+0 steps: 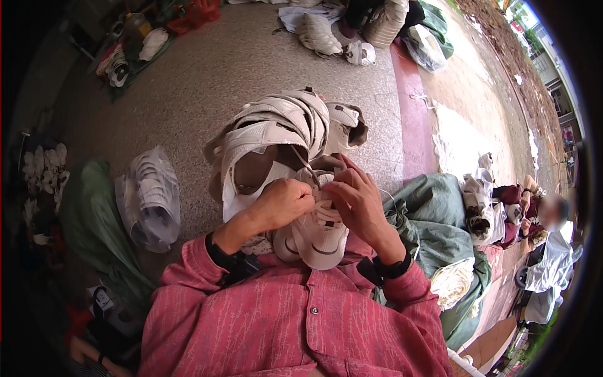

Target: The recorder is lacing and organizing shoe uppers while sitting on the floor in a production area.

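Note:
A beige-and-white sneaker (323, 245) rests in my lap, toe toward me, with pale laces crossing its front. My left hand (276, 204) is closed in a pinch at the left side of the shoe's opening, on a shoelace. From the other side my right hand (361, 204) bends over the lacing, its thumb and fingers pinched together on the lace; the fingertips are partly hidden. Just beyond the hands lies a nested stack of beige shoe uppers (270, 125), with another sneaker (345, 122) against its right side. Part of a second shoe (286, 245) shows beneath the first.
A clear plastic bag of white shoe pieces (149, 198) stands at left beside a green sack (94, 220). Green cloth sacks (433, 220) lie at right near a bundle of cream cord (453, 283). More shoes (320, 34) sit far ahead. Another person (531, 207) sits at far right.

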